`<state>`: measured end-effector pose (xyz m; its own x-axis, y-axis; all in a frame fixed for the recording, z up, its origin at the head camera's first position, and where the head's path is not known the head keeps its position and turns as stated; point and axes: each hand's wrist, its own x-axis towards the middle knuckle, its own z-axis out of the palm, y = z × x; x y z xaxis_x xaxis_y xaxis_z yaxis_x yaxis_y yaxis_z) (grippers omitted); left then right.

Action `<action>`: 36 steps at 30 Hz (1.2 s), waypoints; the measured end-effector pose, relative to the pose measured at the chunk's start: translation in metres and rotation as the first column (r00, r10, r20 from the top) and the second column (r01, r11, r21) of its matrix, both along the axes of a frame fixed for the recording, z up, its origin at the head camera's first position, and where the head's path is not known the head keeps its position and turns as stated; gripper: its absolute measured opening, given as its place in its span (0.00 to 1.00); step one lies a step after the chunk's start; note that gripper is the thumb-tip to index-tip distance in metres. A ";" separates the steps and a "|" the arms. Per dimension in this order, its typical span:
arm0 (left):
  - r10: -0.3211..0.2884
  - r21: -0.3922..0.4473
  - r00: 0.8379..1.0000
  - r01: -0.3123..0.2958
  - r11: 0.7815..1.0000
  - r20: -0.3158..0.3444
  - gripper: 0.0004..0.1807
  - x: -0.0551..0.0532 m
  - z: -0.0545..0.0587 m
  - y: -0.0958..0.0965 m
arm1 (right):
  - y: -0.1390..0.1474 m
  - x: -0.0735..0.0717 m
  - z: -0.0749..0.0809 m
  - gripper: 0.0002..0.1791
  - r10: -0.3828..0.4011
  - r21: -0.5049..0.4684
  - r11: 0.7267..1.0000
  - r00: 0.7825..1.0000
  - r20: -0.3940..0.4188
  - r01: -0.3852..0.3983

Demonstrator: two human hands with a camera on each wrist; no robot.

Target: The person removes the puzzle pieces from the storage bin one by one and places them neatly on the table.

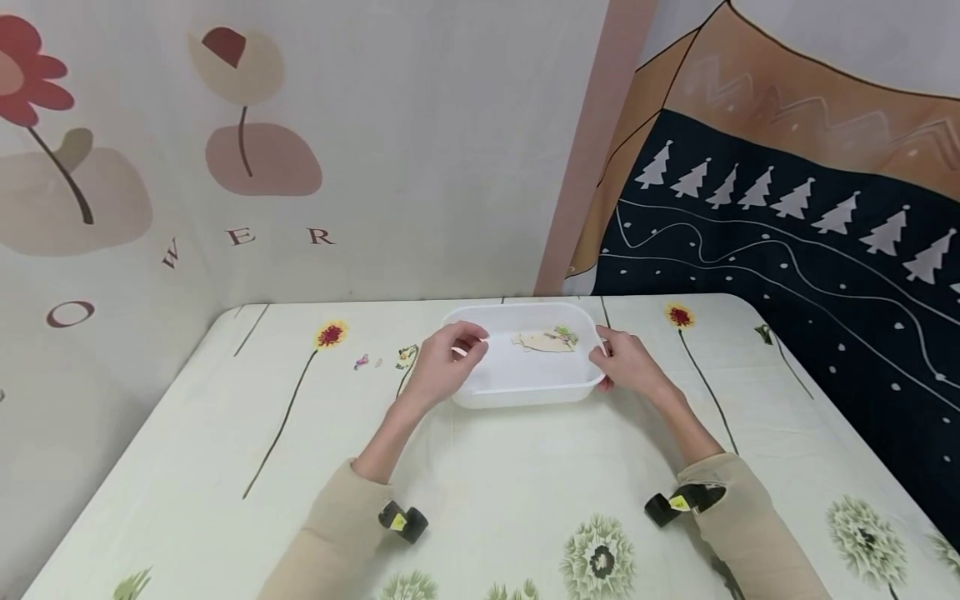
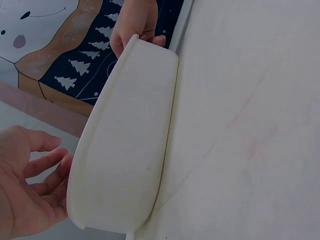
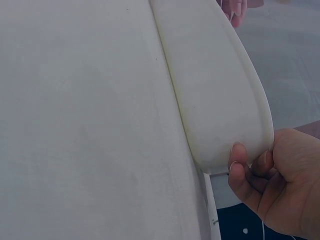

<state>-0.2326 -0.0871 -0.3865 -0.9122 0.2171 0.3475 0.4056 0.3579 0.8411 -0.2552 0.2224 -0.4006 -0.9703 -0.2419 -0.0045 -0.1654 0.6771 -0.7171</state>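
A white plastic tray (image 1: 525, 398) with rounded corners and raised walls sits on the table. Inside it lies a flat beige piece (image 1: 542, 342) with a bit of green (image 1: 562, 333) at its right end. My right hand (image 1: 626, 360) grips the tray's right end, thumb at the rim and fingertips (image 3: 239, 152) curled under against the outer wall. Over the left end of the tray is my left hand (image 1: 444, 362), its fingers loosely bent with nothing between them. In the left wrist view that hand (image 2: 30, 185) is right beside the tray's rim (image 2: 75, 190).
Left of the tray lie a small colourful butterfly-like piece (image 1: 362, 362) and a tiny pale piece (image 1: 378, 362). The tablecloth (image 1: 510, 475) is printed with flowers. Behind the table hangs a patterned curtain (image 1: 420, 208), with a dark tree-printed cloth (image 1: 750, 242) at right.
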 end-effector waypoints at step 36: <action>-0.033 -0.013 0.996 0.035 0.999 0.086 0.13 -0.031 -0.011 0.059 | -0.001 -0.001 -0.001 0.33 -0.025 -0.002 1.000 0.999 0.020 0.025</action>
